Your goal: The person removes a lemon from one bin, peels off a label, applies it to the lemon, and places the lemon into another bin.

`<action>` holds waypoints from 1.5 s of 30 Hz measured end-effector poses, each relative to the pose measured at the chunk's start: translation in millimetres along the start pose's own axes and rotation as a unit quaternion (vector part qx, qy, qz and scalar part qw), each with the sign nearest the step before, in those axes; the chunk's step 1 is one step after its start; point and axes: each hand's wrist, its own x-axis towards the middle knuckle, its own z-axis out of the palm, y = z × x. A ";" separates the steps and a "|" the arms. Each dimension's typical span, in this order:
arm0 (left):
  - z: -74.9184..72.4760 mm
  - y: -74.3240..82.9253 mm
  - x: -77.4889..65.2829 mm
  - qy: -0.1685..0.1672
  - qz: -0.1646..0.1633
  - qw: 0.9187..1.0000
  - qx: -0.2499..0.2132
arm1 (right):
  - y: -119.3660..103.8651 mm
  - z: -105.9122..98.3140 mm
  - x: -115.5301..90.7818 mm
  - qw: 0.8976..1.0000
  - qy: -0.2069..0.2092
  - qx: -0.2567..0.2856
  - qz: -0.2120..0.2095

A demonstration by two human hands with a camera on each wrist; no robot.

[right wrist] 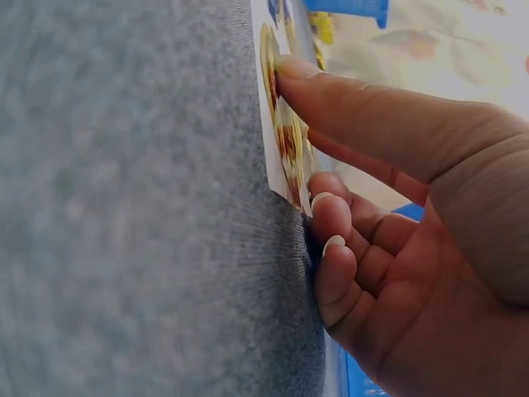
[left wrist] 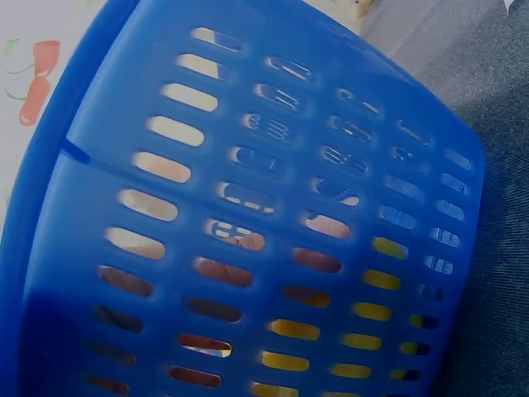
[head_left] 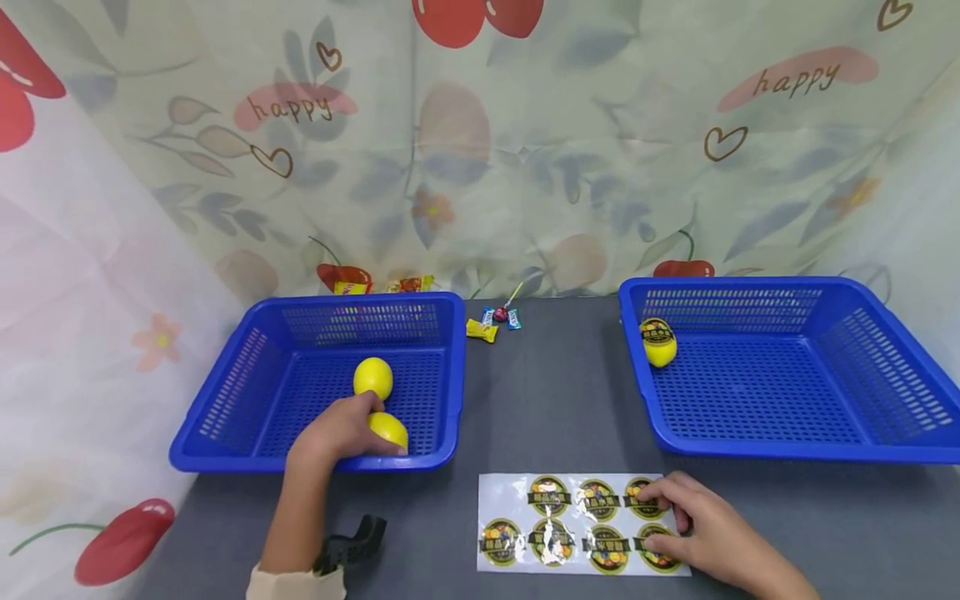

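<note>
In the head view my left hand (head_left: pixel 341 433) reaches over the near rim of the left blue basket (head_left: pixel 457 375) and grips a lemon (head_left: pixel 388 427), thumb on its near side. A second lemon (head_left: pixel 373 378) lies just beyond it. The left wrist view shows mostly the basket's slotted wall (left wrist: pixel 248 174), with yellow behind the slots. My right hand (head_left: pixel 705 525) rests at the right end of a white sheet of round stickers (head_left: pixel 517 508). Its thumb (right wrist: pixel 302 73) touches one sticker; its forefinger lies on the sticker above, other fingers curled by the edge.
A lemon with a black-and-gold sticker (head_left: pixel 660 343) lies against the left wall of the right blue basket (head_left: pixel 750 450). Small wrapped candies (head_left: pixel 482 331) and a lollipop (head_left: pixel 501 314) sit between the baskets at the back. More packets (head_left: pixel 408 285) stand behind the left basket.
</note>
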 end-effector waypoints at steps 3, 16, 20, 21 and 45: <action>0.5 -0.1 1.6 -0.003 0.007 1.000 0.009 | 1.4 0.0 -0.2 1.000 0.004 -0.001 -0.003; -2.2 -1.8 4.2 -0.003 0.062 0.998 0.003 | 3.2 1.0 1.0 1.000 0.009 0.003 -0.002; 0.2 0.8 6.9 -0.019 0.048 0.999 0.005 | 0.2 -0.6 1.7 1.000 0.000 -0.010 0.019; 1.0 1.7 7.8 -0.022 0.046 0.999 0.007 | -1.0 -0.4 1.2 1.000 0.002 -0.016 0.018; -1.4 23.6 4.0 0.094 0.247 0.962 -0.073 | -12.5 8.7 2.5 0.992 -0.019 -0.120 -0.035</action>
